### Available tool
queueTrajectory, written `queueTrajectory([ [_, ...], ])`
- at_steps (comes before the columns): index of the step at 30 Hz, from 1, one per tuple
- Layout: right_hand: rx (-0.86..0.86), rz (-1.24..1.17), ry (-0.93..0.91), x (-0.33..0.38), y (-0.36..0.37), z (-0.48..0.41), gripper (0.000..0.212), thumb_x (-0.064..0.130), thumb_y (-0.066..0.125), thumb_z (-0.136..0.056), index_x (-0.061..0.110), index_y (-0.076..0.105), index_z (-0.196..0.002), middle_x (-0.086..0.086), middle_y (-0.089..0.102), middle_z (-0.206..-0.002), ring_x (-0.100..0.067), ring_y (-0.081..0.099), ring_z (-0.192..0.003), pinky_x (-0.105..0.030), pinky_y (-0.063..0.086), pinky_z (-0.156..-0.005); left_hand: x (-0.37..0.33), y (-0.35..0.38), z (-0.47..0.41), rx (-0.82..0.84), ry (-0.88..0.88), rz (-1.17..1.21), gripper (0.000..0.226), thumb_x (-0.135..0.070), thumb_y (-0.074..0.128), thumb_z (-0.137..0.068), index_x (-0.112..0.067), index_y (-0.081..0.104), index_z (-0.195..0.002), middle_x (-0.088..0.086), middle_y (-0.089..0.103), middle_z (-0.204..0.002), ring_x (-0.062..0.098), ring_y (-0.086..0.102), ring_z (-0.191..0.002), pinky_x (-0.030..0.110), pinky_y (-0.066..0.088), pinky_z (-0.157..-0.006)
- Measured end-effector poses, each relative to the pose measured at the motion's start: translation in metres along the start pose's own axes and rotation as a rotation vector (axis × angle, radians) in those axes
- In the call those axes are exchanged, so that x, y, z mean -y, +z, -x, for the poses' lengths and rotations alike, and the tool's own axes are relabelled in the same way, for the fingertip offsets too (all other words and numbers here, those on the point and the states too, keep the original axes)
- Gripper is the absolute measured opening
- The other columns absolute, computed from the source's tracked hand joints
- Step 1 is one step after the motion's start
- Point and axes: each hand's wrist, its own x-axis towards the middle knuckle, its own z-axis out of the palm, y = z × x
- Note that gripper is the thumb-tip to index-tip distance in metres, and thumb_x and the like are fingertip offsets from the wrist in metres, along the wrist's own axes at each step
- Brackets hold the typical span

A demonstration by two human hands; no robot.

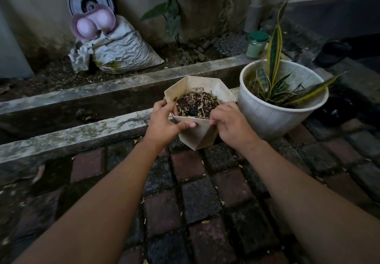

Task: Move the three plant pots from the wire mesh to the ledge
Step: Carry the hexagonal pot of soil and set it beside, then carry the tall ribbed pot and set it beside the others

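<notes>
At ledge [82, 134] edge: left hand [164, 121], right hand [230, 124] pinch upright hex pot [203, 134] by near rim; ledge just beyond fingers [188, 125].

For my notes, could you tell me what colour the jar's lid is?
The jar's lid is dark green; head view.

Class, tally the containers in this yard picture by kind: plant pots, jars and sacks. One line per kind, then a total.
Plant pots: 2, the cream pot and the white pot
Jars: 1, the green-lidded jar
Sacks: 1, the white sack
Total: 4
</notes>
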Motion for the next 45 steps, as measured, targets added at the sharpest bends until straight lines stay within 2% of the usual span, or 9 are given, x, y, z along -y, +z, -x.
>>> queueTrajectory([
  [5, 0.048, -0.010, 0.036, 0.003, -0.004, 0.000, 0.022, -0.013, 0.060, -0.085, 0.003, 0.065, -0.071, -0.009, 0.067, -0.081, -0.031, 0.049, -0.094, -0.025, 0.031, -0.078, -0.006, -0.004, 0.000, 0.046, -0.044, -0.043, 0.054, -0.039, 0.096, -0.064, -0.029, 0.044, -0.072, 0.013, 0.048, -0.136, 0.031, 0.048, -0.132, 0.041, 0.046, -0.109],
  [10, 0.051, 0.010, 0.059, 0.008, -0.004, 0.001, 0.025, -0.009, 0.059, -0.088, 0.008, 0.059, -0.070, -0.006, 0.060, -0.078, -0.029, 0.048, -0.092, -0.038, 0.041, -0.079, -0.006, -0.002, 0.003, 0.069, -0.063, -0.071, 0.050, -0.040, 0.094, -0.069, -0.025, 0.047, -0.078, 0.006, 0.045, -0.123, 0.028, 0.050, -0.126, 0.030, 0.042, -0.095],
  [17, 0.135, 0.062, 0.058, 0.020, -0.028, -0.008, 0.003, 0.005, 0.074, -0.086, 0.006, 0.077, -0.084, -0.008, 0.072, -0.085, -0.029, 0.061, -0.092, -0.044, 0.053, -0.083, -0.031, -0.011, 0.003, 0.118, -0.089, -0.008, 0.074, -0.015, 0.089, -0.074, -0.031, 0.036, -0.123, 0.006, 0.037, -0.128, 0.018, 0.036, -0.119, 0.026, 0.033, -0.096],
  [22, 0.182, -0.004, 0.111, 0.070, -0.117, -0.047, 0.013, 0.012, 0.074, -0.087, 0.011, 0.079, -0.099, -0.010, 0.078, -0.089, -0.029, 0.073, -0.086, -0.045, 0.058, -0.088, -0.095, -0.076, 0.000, 0.386, -0.173, -0.381, 0.092, -0.023, 0.079, -0.082, -0.039, 0.019, -0.149, 0.021, 0.024, -0.150, 0.045, 0.028, -0.144, 0.055, 0.040, -0.114],
  [25, 0.229, 0.068, 0.162, 0.114, -0.186, -0.070, 0.019, 0.027, 0.067, -0.086, 0.026, 0.077, -0.102, 0.005, 0.080, -0.095, -0.022, 0.073, -0.106, -0.057, 0.025, -0.123, -0.156, -0.135, -0.003, 0.476, -0.123, -0.376, 0.090, -0.029, 0.079, -0.082, -0.046, 0.018, -0.146, 0.010, 0.021, -0.150, 0.041, 0.022, -0.144, 0.055, 0.032, -0.117],
  [27, 0.285, 0.122, 0.195, 0.145, -0.235, -0.085, 0.024, 0.033, 0.068, -0.087, 0.034, 0.073, -0.111, 0.010, 0.078, -0.113, -0.023, 0.056, -0.138, -0.066, 0.001, -0.125, -0.209, -0.177, -0.009, 0.493, -0.103, -0.318, 0.085, -0.029, 0.080, -0.083, -0.049, 0.021, -0.141, 0.004, 0.022, -0.149, 0.036, 0.022, -0.144, 0.051, 0.031, -0.117],
  [31, 0.255, 0.035, 0.327, 0.229, -0.367, -0.129, 0.042, 0.035, 0.065, -0.086, 0.026, 0.066, -0.127, -0.001, 0.069, -0.136, -0.038, 0.025, -0.155, -0.065, 0.019, -0.123, -0.344, -0.270, -0.019, 0.539, -0.111, -0.181, 0.073, -0.025, 0.077, -0.087, -0.038, 0.032, -0.144, 0.005, 0.028, -0.148, 0.032, 0.026, -0.145, 0.043, 0.028, -0.118],
  [40, 0.020, 0.237, 0.590, 0.448, -0.661, -0.167, 0.053, 0.031, 0.074, -0.086, 0.020, 0.061, -0.136, -0.017, 0.048, -0.142, -0.034, 0.039, -0.139, -0.047, 0.034, -0.116, -0.646, -0.445, -0.011, 0.666, 0.195, 0.191, 0.051, -0.026, 0.075, -0.089, -0.044, 0.046, -0.128, 0.001, 0.044, -0.138, 0.014, 0.043, -0.133, -0.001, 0.027, -0.101],
  [45, -0.267, 0.416, 0.761, 0.545, -0.751, -0.113, 0.046, 0.028, 0.075, -0.088, 0.017, 0.065, -0.132, -0.015, 0.055, -0.131, -0.033, 0.044, -0.133, -0.039, 0.032, -0.113, -0.747, -0.468, 0.016, 0.732, 0.412, 0.370, 0.048, -0.032, 0.072, -0.087, -0.057, 0.046, -0.118, -0.006, 0.048, -0.135, 0.004, 0.050, -0.131, 0.025, 0.039, -0.114],
])
